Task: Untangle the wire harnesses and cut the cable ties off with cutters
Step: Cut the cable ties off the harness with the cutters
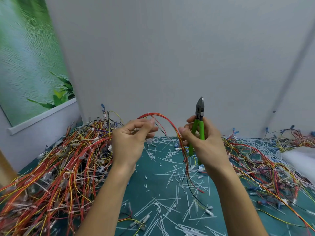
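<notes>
Your red-orange wire harness point(167, 124) arches between both hands, white cable tie point(149, 113) at its crest, ends dangling. Green-handled cutters point(198, 126) upright, tip up, jaws closed.

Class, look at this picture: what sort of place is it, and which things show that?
Probably a small workshop bench for wiring rework: heaps of wire harnesses, cut cable ties scattered across a green mat, and green-handled cutters in the right hand.
</notes>
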Demonstrator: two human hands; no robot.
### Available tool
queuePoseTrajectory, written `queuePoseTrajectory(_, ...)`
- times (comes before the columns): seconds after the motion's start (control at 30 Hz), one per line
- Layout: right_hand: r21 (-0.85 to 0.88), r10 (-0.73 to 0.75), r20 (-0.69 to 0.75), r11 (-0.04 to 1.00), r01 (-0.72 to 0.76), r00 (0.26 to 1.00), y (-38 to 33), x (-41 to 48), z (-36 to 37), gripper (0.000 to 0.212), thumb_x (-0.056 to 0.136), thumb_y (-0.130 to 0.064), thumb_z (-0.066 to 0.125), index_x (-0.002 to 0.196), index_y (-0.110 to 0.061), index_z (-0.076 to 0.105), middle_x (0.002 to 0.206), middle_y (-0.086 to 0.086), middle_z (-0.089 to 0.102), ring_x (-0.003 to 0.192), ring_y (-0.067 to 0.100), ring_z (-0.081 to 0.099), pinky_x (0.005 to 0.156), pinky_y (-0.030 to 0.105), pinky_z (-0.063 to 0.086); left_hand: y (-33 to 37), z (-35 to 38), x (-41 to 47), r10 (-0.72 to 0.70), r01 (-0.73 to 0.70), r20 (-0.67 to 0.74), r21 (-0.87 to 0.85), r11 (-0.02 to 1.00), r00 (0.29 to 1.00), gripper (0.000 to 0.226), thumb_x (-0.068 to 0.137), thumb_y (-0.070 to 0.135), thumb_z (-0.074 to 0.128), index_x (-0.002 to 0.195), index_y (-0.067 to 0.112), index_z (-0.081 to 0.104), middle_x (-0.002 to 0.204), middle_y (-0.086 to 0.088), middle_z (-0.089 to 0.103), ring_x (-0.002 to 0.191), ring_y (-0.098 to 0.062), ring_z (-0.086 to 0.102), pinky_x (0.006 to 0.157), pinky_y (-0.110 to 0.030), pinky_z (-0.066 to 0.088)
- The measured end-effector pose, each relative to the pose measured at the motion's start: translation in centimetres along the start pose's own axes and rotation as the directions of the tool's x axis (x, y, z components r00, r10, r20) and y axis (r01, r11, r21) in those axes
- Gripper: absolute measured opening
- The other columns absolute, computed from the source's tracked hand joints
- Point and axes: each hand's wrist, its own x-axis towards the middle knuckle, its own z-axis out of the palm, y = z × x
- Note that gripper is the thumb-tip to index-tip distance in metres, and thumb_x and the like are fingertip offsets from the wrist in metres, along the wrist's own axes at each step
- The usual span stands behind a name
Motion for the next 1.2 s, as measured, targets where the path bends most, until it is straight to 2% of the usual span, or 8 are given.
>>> queuePoseTrajectory(0.17,-0.052,-0.007,0.116,0.999,0.013,0.993,0.1,-0.4,0.8,0.020,0.088,-0.024,0.079,0.099,-0.033,0.065,0.088,-0.001,0.067,0.079,0.016,0.068,0.070,0.028,0.058,0.0,0.3,-0.3,-0.047,0.006,0.198,0.204,0.979,0.979,0.032,0.076,0.052,0.079,0.082,0.021,0.082,0.109,0.001,0.067,0.087,-0.016,0.073,0.085,-0.040,0.061)
queuePoseTrajectory(0.33,-0.078,-0.028,0.142,0.996,0.039,0.990,0.2,-0.6,1.8,0.017,0.092,-0.021,0.076,0.099,-0.030,0.064,0.087,-0.002,0.064,0.075,0.010,0.062,0.070,0.024,0.054,-0.2,0.5,-0.7,-0.134,0.070,0.365,0.184,0.980,0.921,0.033,0.079,0.047,0.075,0.090,0.015,0.079,0.105,0.008,0.073,0.089,-0.013,0.073,0.087,-0.031,0.058)
queuePoseTrajectory(0.53,-0.021,-0.042,0.132,0.999,0.045,0.990,-0.5,-1.1,2.3,0.014,0.094,-0.008,0.071,0.103,-0.013,0.062,0.090,0.009,0.061,0.072,0.007,0.065,0.063,0.017,0.053,-0.5,0.2,-0.8,-0.231,0.177,0.463,0.157,0.972,0.856,0.046,0.082,0.061,0.071,0.106,0.022,0.074,0.111,-0.005,0.076,0.112,-0.045,0.064,0.098,-0.071,0.046)
queuePoseTrajectory(0.67,0.038,-0.063,0.163,0.998,0.057,0.985,-1.2,-1.4,2.5,0.012,0.096,-0.007,0.068,0.106,-0.005,0.060,0.084,0.003,0.061,0.072,0.009,0.062,0.062,0.019,0.054,-0.2,0.4,-1.0,-0.228,0.292,0.563,-0.024,0.956,0.794,0.052,0.090,0.052,0.069,0.115,0.007,0.069,0.123,-0.018,0.069,0.112,-0.025,0.067,0.094,-0.042,0.055)
queuePoseTrajectory(0.83,0.108,-0.108,0.177,0.990,0.089,0.978,-1.7,-1.7,2.7,0.009,0.098,-0.001,0.063,0.105,-0.003,0.057,0.083,-0.005,0.060,0.073,0.006,0.063,0.060,0.021,0.056,0.2,1.0,-1.4,-0.176,0.373,0.625,-0.197,0.907,0.760,0.043,0.097,0.038,0.065,0.115,-0.001,0.065,0.127,-0.025,0.063,0.109,-0.026,0.063,0.084,-0.034,0.056)
queuePoseTrajectory(0.9,0.105,-0.133,0.148,0.987,0.118,0.980,-1.8,-1.8,2.8,0.010,0.098,-0.001,0.063,0.103,-0.007,0.057,0.082,-0.006,0.059,0.071,0.006,0.060,0.059,0.018,0.054,0.3,1.3,-1.7,-0.172,0.374,0.628,-0.205,0.904,0.759,0.044,0.099,0.036,0.062,0.122,-0.002,0.062,0.137,-0.025,0.059,0.122,-0.035,0.059,0.086,-0.039,0.055)
queuePoseTrajectory(1.0,0.070,-0.169,0.113,0.984,0.162,0.979,-1.7,-1.8,2.9,0.012,0.098,-0.001,0.063,0.099,-0.011,0.057,0.080,-0.010,0.059,0.069,0.005,0.057,0.061,0.018,0.053,0.3,1.5,-1.8,-0.174,0.350,0.610,-0.181,0.919,0.773,0.047,0.104,0.028,0.052,0.135,-0.008,0.051,0.144,-0.024,0.054,0.139,-0.043,0.044,0.112,-0.064,0.034)
queuePoseTrajectory(1.2,0.033,-0.186,0.074,0.982,0.184,0.980,-1.3,-1.8,3.1,0.009,0.097,-0.007,0.066,0.098,-0.011,0.058,0.080,-0.010,0.061,0.071,0.002,0.060,0.063,0.015,0.053,1.0,1.1,-1.9,-0.190,0.345,0.599,-0.155,0.926,0.778,0.042,0.103,0.025,0.052,0.130,-0.008,0.054,0.135,-0.021,0.061,0.122,-0.031,0.055,0.095,-0.045,0.043)
